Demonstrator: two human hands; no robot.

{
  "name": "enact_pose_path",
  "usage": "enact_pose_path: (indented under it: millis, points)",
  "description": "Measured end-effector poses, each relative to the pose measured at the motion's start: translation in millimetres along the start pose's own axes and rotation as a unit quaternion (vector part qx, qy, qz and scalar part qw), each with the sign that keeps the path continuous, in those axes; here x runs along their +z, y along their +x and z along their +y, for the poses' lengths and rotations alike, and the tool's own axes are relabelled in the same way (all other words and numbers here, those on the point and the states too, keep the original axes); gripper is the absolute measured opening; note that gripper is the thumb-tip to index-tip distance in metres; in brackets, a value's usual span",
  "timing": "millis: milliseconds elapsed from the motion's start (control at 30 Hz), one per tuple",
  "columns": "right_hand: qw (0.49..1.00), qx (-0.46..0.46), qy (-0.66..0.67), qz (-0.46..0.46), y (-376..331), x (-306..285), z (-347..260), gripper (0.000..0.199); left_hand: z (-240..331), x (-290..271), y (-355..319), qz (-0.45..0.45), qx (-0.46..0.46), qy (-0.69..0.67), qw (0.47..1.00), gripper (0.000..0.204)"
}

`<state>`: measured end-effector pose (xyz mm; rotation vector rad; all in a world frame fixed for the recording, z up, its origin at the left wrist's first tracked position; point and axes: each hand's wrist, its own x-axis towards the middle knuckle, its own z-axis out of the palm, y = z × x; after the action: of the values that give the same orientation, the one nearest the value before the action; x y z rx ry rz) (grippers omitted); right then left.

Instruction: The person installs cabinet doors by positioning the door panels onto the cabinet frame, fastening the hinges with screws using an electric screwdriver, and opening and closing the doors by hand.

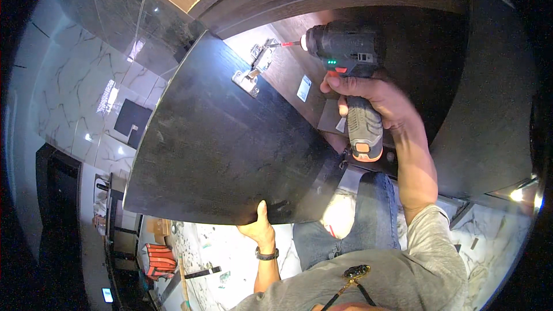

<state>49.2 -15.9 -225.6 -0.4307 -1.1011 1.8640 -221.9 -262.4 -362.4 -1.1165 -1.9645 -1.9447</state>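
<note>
While door (213,144) ajar, drill (344,52) at hinge (262,62).

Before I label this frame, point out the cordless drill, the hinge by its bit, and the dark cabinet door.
Cordless drill (347,50), head view: motor housing.
Hinge (262,62), head view: metal arm.
Cabinet door (222,144), head view: face.

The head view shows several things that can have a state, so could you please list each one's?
Cabinet door: swung open.
Hinge: opened out.
Power driver: held, green indicators lit; whether it is spinning, cannot tell.
Driver bit: fitted, tip at the hinge.
Left hand: holding the door's edge.
Right hand: closed around the driver's handle.
Small screen: lit.
</note>
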Motion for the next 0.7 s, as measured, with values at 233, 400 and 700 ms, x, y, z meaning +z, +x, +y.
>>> enact_pose_path:
  millis: [233, 400, 700]
  points:
    - [1.0, -0.016, -0.009, 0.002, 2, -2, 2, 0.029, 1, 2, 1, 0.029, -0.009, -0.007, 1.0, 0.034]
    - [1.0, -0.013, -0.005, 0.01, 0, 2, -4, 0.027, 9, 4, 1, 0.012, -0.01, -0.007, 1.0, 0.033]
    - [0.982, -0.021, -0.188, 0.022, 8, -9, -13, 0.022, 4, 0, 1, -0.002, -0.013, 0.006, 1.0, 0.035]
